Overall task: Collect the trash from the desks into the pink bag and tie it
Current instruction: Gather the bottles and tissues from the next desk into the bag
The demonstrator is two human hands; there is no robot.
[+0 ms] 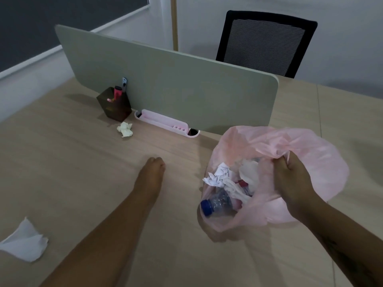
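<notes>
We see a translucent pink bag on a pale wood-grain desk. Inside it we make out white crumpled paper and a clear bottle with a blue cap. The divider looks grey-green, the pen holder dark brown, the chair black with fine striped mesh.
</notes>
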